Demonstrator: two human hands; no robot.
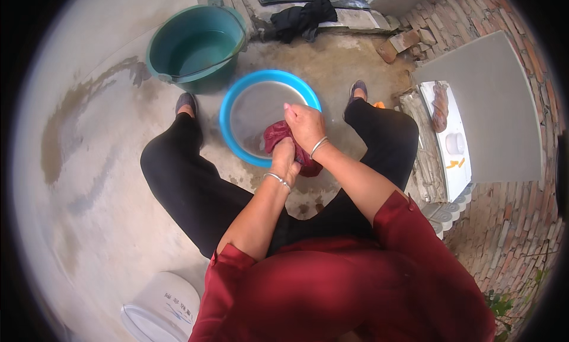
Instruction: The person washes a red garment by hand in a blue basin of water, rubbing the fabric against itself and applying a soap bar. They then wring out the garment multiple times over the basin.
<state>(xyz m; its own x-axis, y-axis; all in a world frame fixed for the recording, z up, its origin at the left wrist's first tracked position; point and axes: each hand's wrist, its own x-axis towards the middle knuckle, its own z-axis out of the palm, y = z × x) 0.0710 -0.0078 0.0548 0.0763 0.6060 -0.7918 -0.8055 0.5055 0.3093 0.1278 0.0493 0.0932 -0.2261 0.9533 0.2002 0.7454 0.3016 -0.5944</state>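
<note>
A bunched dark red wet cloth [276, 133] is gripped between my two hands over the near right side of a blue-rimmed plastic basin [229, 135]. My left hand [284, 157] closes around its lower left part. My right hand [306, 124] is clenched on its upper right part, the thumb sticking up. Part of the cloth hangs below my wrists, past the basin's rim. Cloudy greyish water [262, 104] fills the basin. What lies inside my palms is hidden.
A green bucket [162, 53] holding water stands behind the basin, at left. Dark cloth [304, 17] lies heaped on a ledge at the back. On my right, a white board [458, 182] carries a twisted brown cloth [440, 109] and a small white tub [454, 143]. A white pail [164, 297] is at lower left.
</note>
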